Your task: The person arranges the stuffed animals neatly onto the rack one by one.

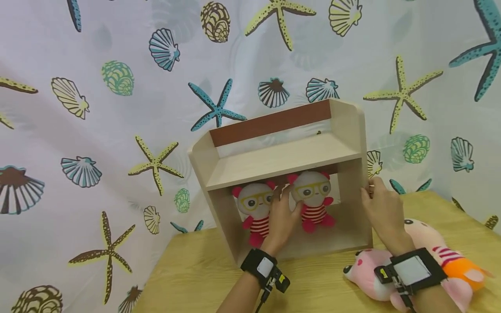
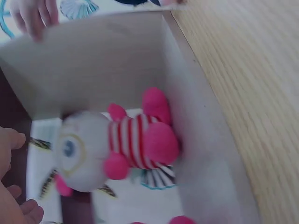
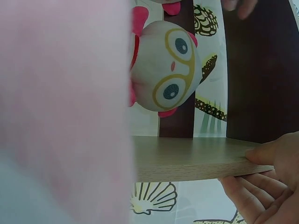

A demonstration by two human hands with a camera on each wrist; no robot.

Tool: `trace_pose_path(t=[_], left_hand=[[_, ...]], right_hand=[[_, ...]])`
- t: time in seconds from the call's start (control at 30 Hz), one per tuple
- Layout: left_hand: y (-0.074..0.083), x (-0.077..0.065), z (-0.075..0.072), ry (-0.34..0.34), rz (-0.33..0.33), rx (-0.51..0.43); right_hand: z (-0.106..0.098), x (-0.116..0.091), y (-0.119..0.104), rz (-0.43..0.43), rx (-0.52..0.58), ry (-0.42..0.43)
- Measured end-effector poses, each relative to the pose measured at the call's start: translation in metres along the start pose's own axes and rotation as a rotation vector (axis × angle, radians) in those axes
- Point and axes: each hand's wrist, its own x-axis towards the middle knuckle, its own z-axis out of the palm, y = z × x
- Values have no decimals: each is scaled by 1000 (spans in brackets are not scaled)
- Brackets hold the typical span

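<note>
A small wooden shelf [image 1: 289, 152] stands on the table, holding two panda plush toys in its lower compartment. Both pandas, left [image 1: 256, 202] and right [image 1: 312, 191], wear yellow glasses and red-striped bodies. My left hand [image 1: 282, 217] reaches in between them, fingers loosely extended near the underside of the middle board. In the left wrist view its fingers [image 2: 9, 172] hold nothing, beside the head of a panda toy [image 2: 131, 140]. With thumb inside and fingers outside, my right hand [image 1: 382, 213] grips the shelf's right side panel [image 3: 201, 161].
Beneath my right forearm lie a pink plush toy [image 1: 372, 271] and another plush toy [image 1: 465, 265] with striped and orange parts. The wooden table [image 1: 188, 274] extends left of the shelf. Behind hangs a curtain [image 1: 117, 39] printed with shells and starfish.
</note>
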Motion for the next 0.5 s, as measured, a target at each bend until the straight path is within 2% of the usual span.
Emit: trace_pose_path(t=[0.13, 0.23, 0.33, 0.5], left_hand=[[17, -5, -19, 69, 136, 77], [26, -8, -35, 128, 195, 67], [30, -12, -52, 182, 215, 45], [25, -18, -80, 258, 178, 1]], right_hand=[[-1, 1, 3, 8, -14, -8], [-1, 0, 2, 18, -13, -13], [1, 0, 0, 17, -17, -13], [5, 0, -5, 3, -27, -13]])
